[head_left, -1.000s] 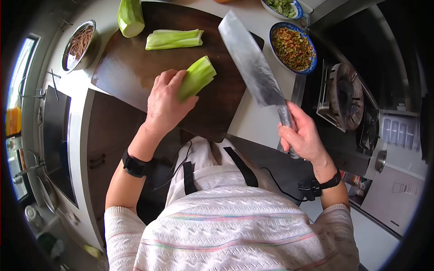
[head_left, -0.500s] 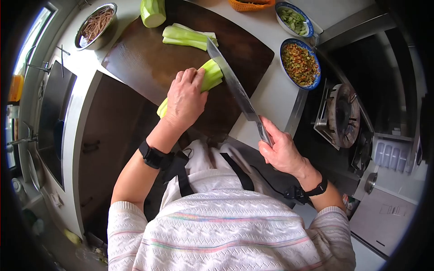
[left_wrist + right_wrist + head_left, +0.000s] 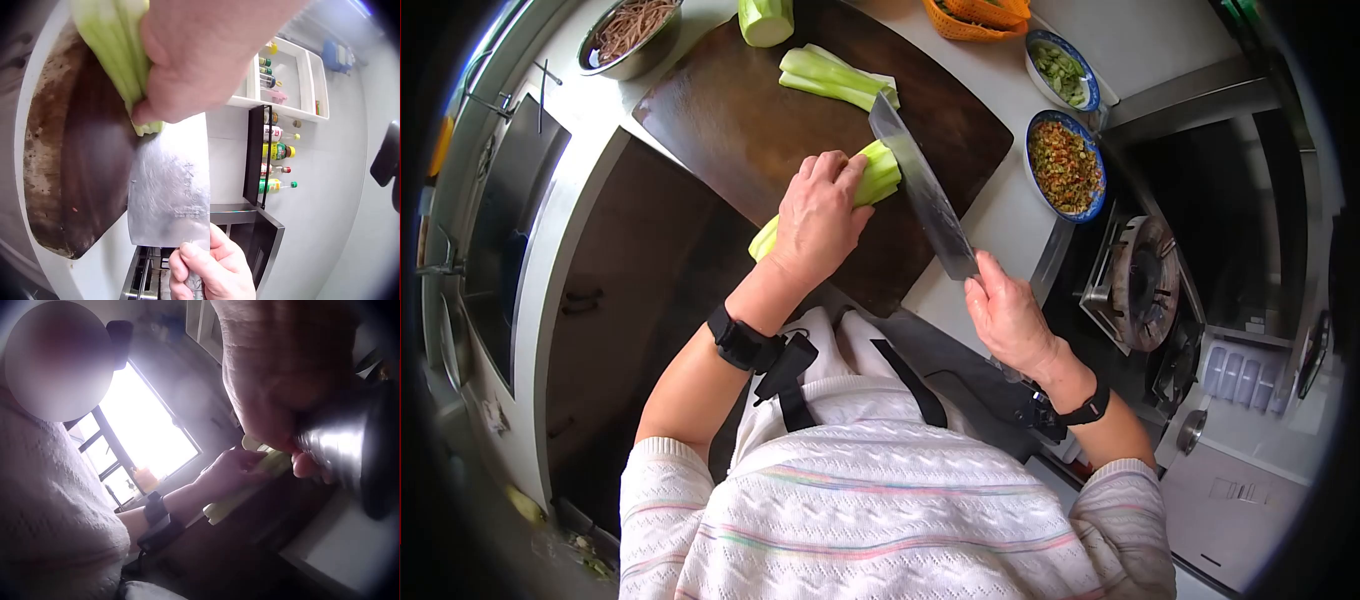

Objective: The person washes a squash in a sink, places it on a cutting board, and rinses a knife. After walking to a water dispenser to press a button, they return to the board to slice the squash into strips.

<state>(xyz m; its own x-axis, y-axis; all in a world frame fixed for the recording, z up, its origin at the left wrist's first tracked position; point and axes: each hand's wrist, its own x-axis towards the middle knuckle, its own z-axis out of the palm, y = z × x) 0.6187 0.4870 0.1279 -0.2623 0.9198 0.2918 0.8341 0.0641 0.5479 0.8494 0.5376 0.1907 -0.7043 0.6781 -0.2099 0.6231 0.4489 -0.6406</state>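
Observation:
My left hand (image 3: pixel 820 215) grips a pale green, ridged length of vegetable (image 3: pixel 880 172) from above, on the dark wooden cutting board (image 3: pixel 720 120). Its cut end pokes out past the fingers. In my right hand (image 3: pixel 1015 315) is the handle of a broad cleaver (image 3: pixel 930 205). The blade stands steeply right beside that cut end, its tip pointing to the far side of the board. In the left wrist view the flat of the cleaver (image 3: pixel 169 187) shows just beyond the vegetable (image 3: pixel 115 56). Another split piece (image 3: pixel 830 78) lies farther up the board.
A thick peeled vegetable (image 3: pixel 766 22) stands at the board's far edge. A metal bowl of brownish strips (image 3: pixel 632 40) is at the far left. To the right are a blue-rimmed bowl of chopped mix (image 3: pixel 1065 165), a bowl of green slices (image 3: pixel 1060 75), an orange basket (image 3: pixel 975 20) and a stove burner (image 3: pixel 1145 285).
The cleaver has swung left from the board's right side to the vegetable's cut end and turned edge-down. My left hand still holds the vegetable, now laid lower on the board.

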